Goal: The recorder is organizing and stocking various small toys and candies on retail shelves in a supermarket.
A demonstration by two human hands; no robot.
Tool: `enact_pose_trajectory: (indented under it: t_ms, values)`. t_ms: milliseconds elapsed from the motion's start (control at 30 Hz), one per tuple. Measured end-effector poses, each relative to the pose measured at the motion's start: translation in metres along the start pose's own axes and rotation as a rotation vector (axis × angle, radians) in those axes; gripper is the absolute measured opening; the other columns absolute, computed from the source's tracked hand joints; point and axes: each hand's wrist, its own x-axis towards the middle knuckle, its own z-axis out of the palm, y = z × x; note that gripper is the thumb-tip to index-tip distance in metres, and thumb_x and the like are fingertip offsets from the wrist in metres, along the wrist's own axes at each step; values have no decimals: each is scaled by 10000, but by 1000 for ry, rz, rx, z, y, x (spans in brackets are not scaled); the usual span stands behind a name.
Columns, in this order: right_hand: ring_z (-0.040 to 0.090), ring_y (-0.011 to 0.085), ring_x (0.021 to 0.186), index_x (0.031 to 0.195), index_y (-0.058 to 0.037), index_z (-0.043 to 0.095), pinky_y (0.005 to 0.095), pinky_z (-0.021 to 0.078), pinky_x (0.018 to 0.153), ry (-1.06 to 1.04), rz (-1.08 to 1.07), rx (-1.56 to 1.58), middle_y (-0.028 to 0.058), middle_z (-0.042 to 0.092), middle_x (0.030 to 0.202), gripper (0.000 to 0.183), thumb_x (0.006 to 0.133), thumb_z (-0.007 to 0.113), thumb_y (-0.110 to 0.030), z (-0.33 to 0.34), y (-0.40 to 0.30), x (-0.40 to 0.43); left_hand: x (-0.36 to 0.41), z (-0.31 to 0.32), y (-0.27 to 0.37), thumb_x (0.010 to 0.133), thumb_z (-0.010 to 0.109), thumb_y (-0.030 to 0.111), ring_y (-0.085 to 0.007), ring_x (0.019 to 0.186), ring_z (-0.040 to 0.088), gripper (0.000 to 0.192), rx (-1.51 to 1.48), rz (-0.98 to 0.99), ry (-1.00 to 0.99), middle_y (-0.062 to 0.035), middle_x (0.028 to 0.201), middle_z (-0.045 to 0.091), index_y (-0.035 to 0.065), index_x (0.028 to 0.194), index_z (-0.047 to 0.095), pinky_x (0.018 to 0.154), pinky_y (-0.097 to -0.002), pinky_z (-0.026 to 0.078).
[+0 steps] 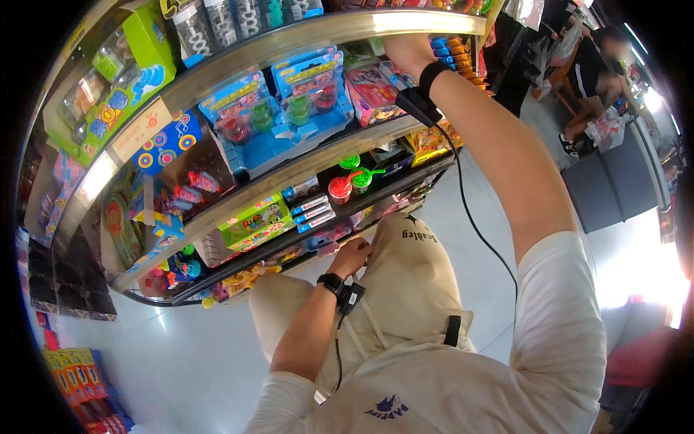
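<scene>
My right hand [406, 50] reaches in under the front rail of the upper shelf. The rail hides its fingers, so any grip there is out of sight. Just below it stands a pink box [371, 87] on the middle shelf. Blue and orange packaged pieces [454, 53] sit to its right. My left hand [351, 257] is curled against the inner side of my bent right knee [409, 244], its fingertips hidden. To its left, blue display trays [303, 126] hold carded packs [308, 87] with red and green cups.
A lower shelf carries red and green toy cups [340, 187], a green box [257, 221] and white-and-blue packs [314, 214]. A cable [477, 217] runs along my right arm. At right, a seated person [596, 81] is near a grey bin [615, 184]. Snack packs [78, 380] stand lower left.
</scene>
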Motion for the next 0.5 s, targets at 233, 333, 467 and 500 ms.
enact_pose_trajectory:
  t_ms: [233,333,467,500]
  values:
    - [697,373,1014,1058,-31,751,479,550,910,-512,-347,-536,237,711,1099,252,871,639,-157,-10,-20,5,-5,0,4,942,616,302,-188,746,676,332,-30,13,32,-106,896,705,-18,1015,664,718,-343,530]
    - [698,350,1043,1043,-48,769,488,545,917,-514,-114,-339,223,707,1147,243,876,620,-145,-17,-25,2,-6,-1,4,939,616,293,-201,750,684,329,-26,14,38,-122,897,708,-22,1016,669,716,-352,535]
    - [673,357,1103,1026,-58,774,498,514,973,-336,-216,-496,181,698,1210,246,902,573,-128,-39,-71,-22,6,-4,-27,932,607,299,-250,804,701,349,-44,39,72,-155,936,721,-26,1038,679,752,-373,540]
    - [710,331,912,953,-36,718,550,527,821,-86,-421,-441,164,723,998,207,867,579,-164,-27,-33,-25,17,2,-30,926,603,309,-277,841,703,363,-17,70,58,-169,958,723,-23,1046,685,775,-384,539]
